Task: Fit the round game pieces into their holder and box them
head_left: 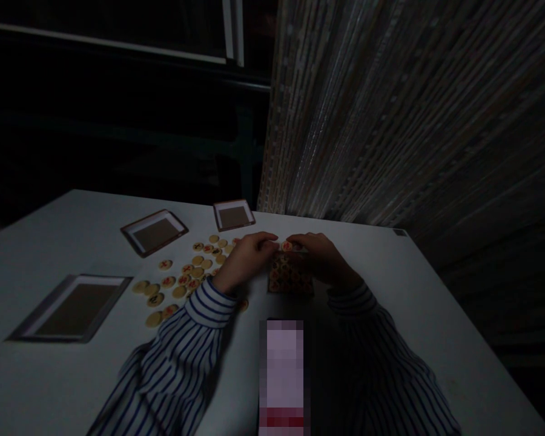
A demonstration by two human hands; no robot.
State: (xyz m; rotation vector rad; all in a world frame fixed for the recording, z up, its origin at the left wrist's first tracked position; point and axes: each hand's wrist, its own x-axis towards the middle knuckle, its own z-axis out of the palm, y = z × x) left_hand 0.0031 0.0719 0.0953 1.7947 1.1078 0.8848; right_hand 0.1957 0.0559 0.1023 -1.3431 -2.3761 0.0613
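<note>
Keep red-marked xiangqi piece [286, 246] flat, square to rows in box [295, 295]. Can't tell grip of left hand [249, 257] or right hand [321, 257], closed or loose.

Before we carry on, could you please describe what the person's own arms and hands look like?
Both the left sleeve and the right sleeve are long, pale and dark-blue striped, with fitted cuffs whose stripes circle the wrists. The left hand and right hand wear no gloves. The light is too dim to make out finer details.
</note>
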